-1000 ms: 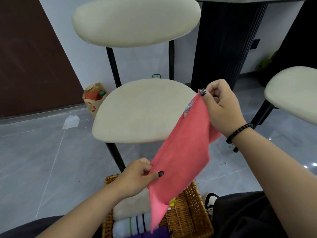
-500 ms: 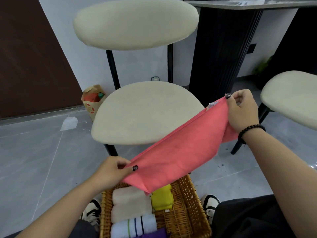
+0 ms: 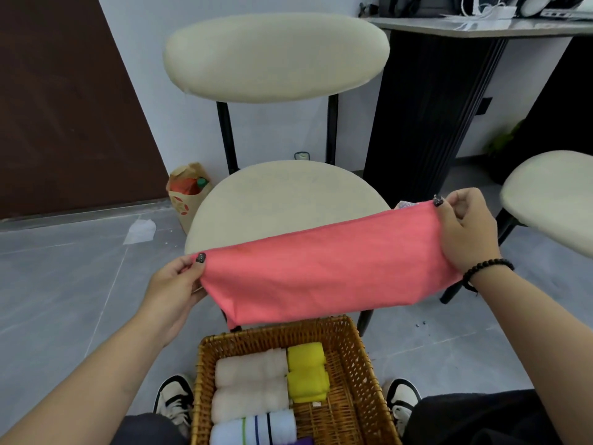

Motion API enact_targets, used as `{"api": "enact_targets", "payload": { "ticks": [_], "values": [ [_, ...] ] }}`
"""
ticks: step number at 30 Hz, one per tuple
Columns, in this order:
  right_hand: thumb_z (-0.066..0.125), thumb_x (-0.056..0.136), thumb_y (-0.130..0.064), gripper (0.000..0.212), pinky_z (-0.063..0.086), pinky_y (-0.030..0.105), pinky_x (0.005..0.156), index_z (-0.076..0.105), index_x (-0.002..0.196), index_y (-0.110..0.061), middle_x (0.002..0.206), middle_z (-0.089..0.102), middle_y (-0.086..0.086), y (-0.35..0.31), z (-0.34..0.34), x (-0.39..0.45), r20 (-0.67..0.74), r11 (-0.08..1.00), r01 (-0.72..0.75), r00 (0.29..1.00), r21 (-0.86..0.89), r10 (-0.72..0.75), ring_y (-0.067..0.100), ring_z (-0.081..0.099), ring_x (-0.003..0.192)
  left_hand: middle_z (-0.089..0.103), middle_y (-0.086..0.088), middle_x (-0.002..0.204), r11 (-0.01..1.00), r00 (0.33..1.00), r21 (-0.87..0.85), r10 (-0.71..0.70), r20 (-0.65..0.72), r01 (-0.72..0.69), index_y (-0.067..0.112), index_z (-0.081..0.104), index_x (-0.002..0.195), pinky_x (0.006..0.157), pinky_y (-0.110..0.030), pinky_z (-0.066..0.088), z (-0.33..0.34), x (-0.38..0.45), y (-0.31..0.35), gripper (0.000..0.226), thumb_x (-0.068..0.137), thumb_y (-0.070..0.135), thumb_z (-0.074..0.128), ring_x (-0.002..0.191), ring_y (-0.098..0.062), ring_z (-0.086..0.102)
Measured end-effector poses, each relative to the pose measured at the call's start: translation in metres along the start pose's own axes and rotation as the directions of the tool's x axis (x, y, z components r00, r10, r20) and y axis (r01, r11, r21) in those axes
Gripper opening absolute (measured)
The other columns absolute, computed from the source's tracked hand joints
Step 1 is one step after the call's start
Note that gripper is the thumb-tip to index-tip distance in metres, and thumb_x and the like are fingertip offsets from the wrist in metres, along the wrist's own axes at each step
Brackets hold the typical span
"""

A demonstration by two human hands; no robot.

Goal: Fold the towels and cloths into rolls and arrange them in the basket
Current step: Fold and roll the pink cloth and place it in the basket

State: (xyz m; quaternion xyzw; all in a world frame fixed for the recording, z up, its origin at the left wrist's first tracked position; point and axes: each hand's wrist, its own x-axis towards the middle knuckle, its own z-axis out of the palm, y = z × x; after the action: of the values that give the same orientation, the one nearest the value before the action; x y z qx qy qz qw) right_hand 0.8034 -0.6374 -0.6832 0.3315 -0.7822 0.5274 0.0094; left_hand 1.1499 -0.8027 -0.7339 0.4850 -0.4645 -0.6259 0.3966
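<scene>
Both hands pinch the soft pink cloth taut above the woven wicker basket

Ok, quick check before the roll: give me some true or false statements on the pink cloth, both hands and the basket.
1. Both the left hand and right hand pinch the pink cloth. True.
2. The pink cloth lies flat on the chair seat. False: it is held up in the air.
3. The basket holds two yellow rolls. True.
4. The basket is empty. False: several rolls lie inside.
</scene>
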Motion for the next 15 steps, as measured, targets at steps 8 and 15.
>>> {"api": "enact_targets", "payload": {
  "ticks": [8, 15],
  "values": [
    [0.048, 0.098, -0.022, 0.007, 0.035, 0.005, 0.062, 0.046, 0.098, -0.015, 0.078, 0.052, -0.015, -0.006, 0.006, -0.008, -0.025, 0.998, 0.045, 0.999, 0.044, -0.043, -0.004, 0.049, 0.071, 0.052, 0.004, 0.085, 0.611, 0.802, 0.672, 0.596, -0.041, -0.419, 0.016, 0.045, 0.102, 0.058, -0.026, 0.032, 0.009, -0.015, 0.006, 0.008, 0.101, 0.013, 0.038, 0.073, -0.011, 0.048],
    [0.048, 0.098, -0.022, 0.007, 0.034, 0.006, 0.064, 0.046, 0.098, -0.015, 0.080, 0.052, -0.017, -0.006, 0.004, -0.006, -0.023, 0.998, 0.061, 0.998, 0.034, -0.060, -0.006, 0.050, 0.074, 0.050, 0.003, 0.086, 0.601, 0.815, 0.699, 0.578, -0.046, -0.387, 0.016, 0.044, 0.103, 0.057, -0.022, 0.032, 0.005, -0.010, 0.014, 0.006, 0.102, 0.014, 0.038, 0.070, -0.007, 0.045]
  ]
}}
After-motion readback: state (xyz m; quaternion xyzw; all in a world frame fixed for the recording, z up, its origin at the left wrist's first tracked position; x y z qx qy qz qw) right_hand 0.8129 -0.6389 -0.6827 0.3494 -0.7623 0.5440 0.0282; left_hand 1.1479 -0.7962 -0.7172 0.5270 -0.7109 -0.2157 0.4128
